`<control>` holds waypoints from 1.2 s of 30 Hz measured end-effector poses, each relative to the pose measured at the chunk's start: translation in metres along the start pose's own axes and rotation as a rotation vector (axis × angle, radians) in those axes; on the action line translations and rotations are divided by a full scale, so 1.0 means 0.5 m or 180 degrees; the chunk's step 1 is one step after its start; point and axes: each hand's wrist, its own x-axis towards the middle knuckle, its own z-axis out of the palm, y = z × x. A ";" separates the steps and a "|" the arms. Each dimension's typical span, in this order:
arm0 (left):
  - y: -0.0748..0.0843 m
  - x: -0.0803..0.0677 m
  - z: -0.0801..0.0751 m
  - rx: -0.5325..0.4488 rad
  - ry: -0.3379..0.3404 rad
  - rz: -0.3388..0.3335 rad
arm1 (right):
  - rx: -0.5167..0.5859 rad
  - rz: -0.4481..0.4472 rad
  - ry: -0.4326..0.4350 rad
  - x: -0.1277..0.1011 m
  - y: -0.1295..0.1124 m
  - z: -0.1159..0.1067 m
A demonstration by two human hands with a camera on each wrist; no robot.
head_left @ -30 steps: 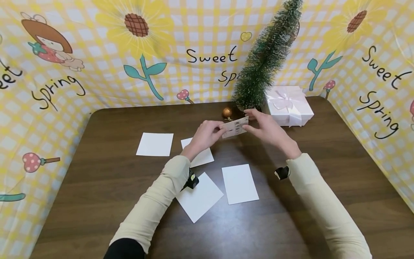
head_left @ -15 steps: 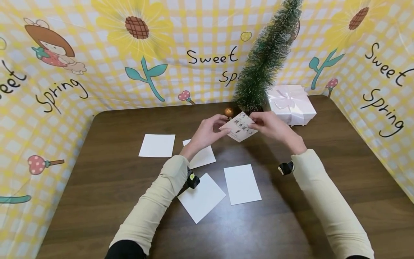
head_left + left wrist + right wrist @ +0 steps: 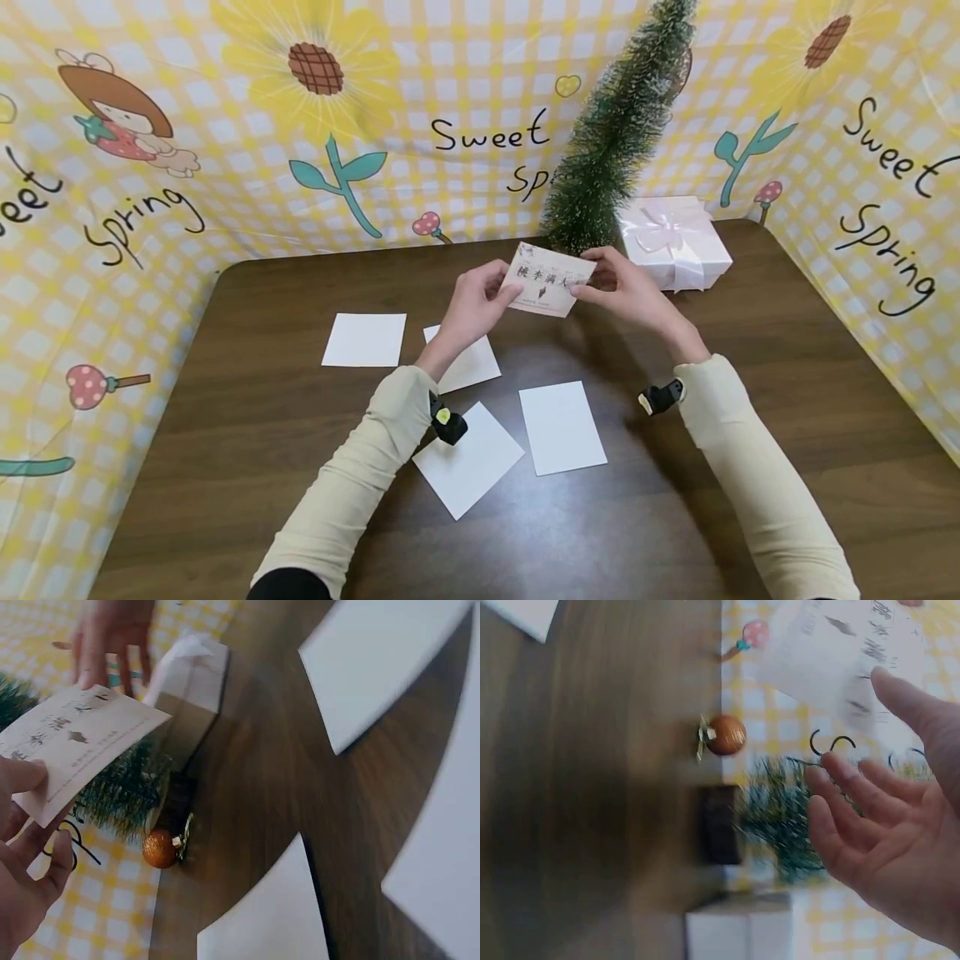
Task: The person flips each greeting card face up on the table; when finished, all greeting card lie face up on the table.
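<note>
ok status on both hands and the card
Left hand pinching printed card, off the table. Right hand, thumb at its opposite edge. Tree behind, not blocking.

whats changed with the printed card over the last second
The printed card has turned: its face, steeply slanted a second ago, now shows more fully and hides the orange ball in the head view. The left hand still holds it; the right hand is still at its edge. The white cards, tree and gift box stayed put.
</note>
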 end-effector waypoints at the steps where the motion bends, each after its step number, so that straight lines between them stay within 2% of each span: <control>1: 0.000 0.000 0.000 -0.0095 0.0074 -0.0002 | 0.0122 0.0046 0.0018 0.001 0.004 0.003; 5: 0.003 0.001 0.003 -0.0333 0.0128 -0.0076 | 0.0510 0.0006 -0.0014 0.006 0.014 0.011; 8: 0.003 0.000 0.005 -0.0278 0.0020 -0.0206 | 0.0509 -0.0068 -0.0048 0.008 0.014 0.008; 12: -0.005 -0.004 0.006 -0.0101 -0.0087 -0.0397 | 0.0245 -0.0063 -0.0118 0.007 0.011 -0.005; 16: -0.016 -0.005 0.011 0.0018 -0.0116 -0.0473 | 0.0037 -0.0024 -0.0180 0.010 0.009 -0.013; 19: -0.024 -0.004 0.018 0.0061 -0.0082 -0.0515 | -0.0121 0.0007 -0.0093 0.011 0.017 -0.006; 23: -0.033 -0.009 0.026 0.0146 -0.0087 -0.0727 | -0.0424 0.0081 0.0002 0.013 0.034 0.015; 29: -0.055 -0.019 0.044 0.0586 -0.0260 -0.1052 | -0.0678 0.0375 -0.0337 0.019 0.044 0.041; 32: -0.065 -0.024 0.051 0.0831 -0.0315 -0.1172 | -0.0786 0.0543 -0.0507 0.025 0.050 0.050; 36: -0.073 -0.027 0.060 0.1161 -0.0361 -0.1249 | -0.0950 0.0658 -0.0596 0.033 0.060 0.063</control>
